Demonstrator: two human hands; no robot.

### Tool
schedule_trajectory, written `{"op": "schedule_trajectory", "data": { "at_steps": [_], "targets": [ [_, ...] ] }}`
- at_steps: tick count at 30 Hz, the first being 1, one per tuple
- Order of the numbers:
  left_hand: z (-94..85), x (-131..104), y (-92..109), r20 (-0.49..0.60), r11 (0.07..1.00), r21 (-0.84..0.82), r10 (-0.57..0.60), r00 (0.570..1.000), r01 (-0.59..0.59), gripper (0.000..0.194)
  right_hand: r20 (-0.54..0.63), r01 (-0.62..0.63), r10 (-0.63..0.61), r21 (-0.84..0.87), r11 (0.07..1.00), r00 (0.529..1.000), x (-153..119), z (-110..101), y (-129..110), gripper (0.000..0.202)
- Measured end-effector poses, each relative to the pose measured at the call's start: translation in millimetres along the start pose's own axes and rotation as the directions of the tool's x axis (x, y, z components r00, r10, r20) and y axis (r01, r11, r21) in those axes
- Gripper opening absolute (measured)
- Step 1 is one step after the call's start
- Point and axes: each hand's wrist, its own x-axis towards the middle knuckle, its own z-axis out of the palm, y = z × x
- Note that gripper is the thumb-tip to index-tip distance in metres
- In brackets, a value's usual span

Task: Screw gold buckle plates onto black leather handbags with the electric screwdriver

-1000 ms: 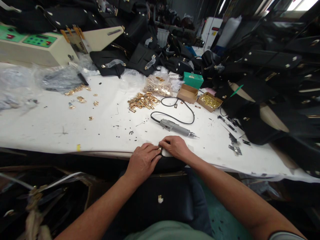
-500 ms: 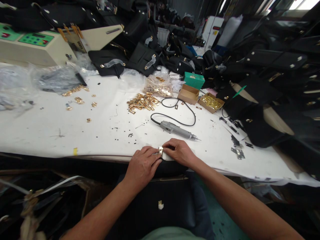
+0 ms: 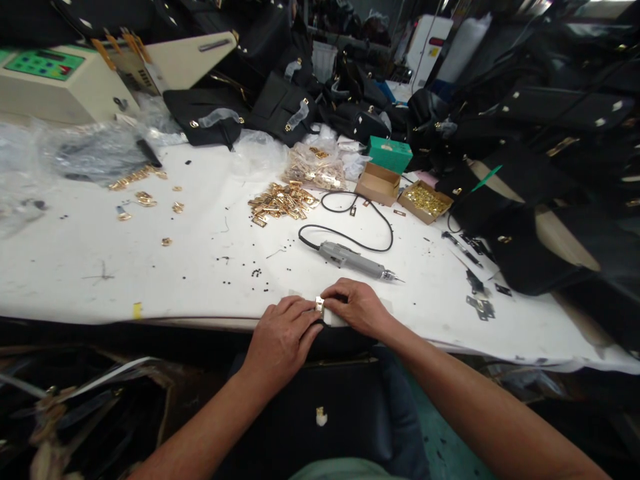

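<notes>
At the table's front edge, a small gold metal plate [image 3: 319, 305] is pinched between my two hands. My left hand [image 3: 285, 331] closes on it from the left, thumb below and fingers above. From the right, my right hand [image 3: 356, 305] has its thumb and forefinger against the plate's side. Under the hands is the dark flap of a black bag [image 3: 345, 400], which lies on my lap and bears a gold fitting. How the plate sits on the flap is hidden by my fingers. A grey electric screwdriver [image 3: 353, 259] lies just beyond my hands.
Gold plates lie in a heap [image 3: 283, 202] mid-table. A small cardboard box [image 3: 425, 202] holds gold pieces, beside an open box [image 3: 377, 185] and a green box [image 3: 389, 155]. The screwdriver's cable loops behind it. Black bags [image 3: 283, 107] crowd the back and right; a beige machine [image 3: 75, 83] stands left.
The view has shifted slightly. Both hands keep their hold on the gold plate, which appears tilted a little differently between the fingers. The screwdriver lies where it was.
</notes>
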Motion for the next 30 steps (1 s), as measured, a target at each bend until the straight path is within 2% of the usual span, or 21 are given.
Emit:
{"op": "schedule_trajectory", "data": {
  "at_steps": [9, 16, 19, 21, 23, 25, 28, 30],
  "targets": [
    [-0.3, -3, 2, 0.024, 0.997, 0.08, 0.017, 1.0, -0.019, 0.025, 0.009, 0.003, -0.003, 0.003, 1.0, 1.0, 1, -1, 0, 0.014],
    [-5.9, 1, 5, 0.031, 0.972, 0.212, 0.097, 0.995, -0.102, 0.026, 0.012, 0.04, -0.04, -0.003, 0.999, 0.999, 1, 2, 3, 0.015],
    [-2.8, 0, 3, 0.001, 0.936, 0.309, 0.179, 0.984, -0.17, 0.03, -0.03, 0.053, -0.052, 0.025, 0.998, 0.998, 1, 3, 2, 0.014],
    [0.7, 0, -2, -0.029, 0.908, 0.363, 0.236, 0.971, -0.21, 0.032, -0.13, 0.091, -0.087, 0.026, 0.996, 0.988, 2, -2, 2, 0.014],
    [3.6, 0, -6, -0.05, 0.881, 0.409, 0.282, 0.958, -0.238, 0.033, -0.281, 0.118, -0.134, -0.073, 0.99, 0.95, 4, -12, 3, 0.015],
    [5.2, 0, -11, -0.064, 0.849, 0.459, 0.324, 0.944, -0.261, 0.034, -0.384, 0.056, -0.151, -0.249, 0.967, 0.911, 7, -25, 7, 0.018],
    [6.5, 1, -18, -0.09, 0.798, 0.518, 0.408, 0.909, -0.307, 0.034, -0.372, -0.119, -0.059, -0.44, 0.89, 0.926, 11, -42, 16, 0.036],
    [8.8, 2, -22, -0.116, 0.773, 0.536, 0.466, 0.877, -0.339, 0.034, -0.32, -0.172, 0.008, -0.488, 0.856, 0.948, 14, -49, 22, 0.042]
  ]
}}
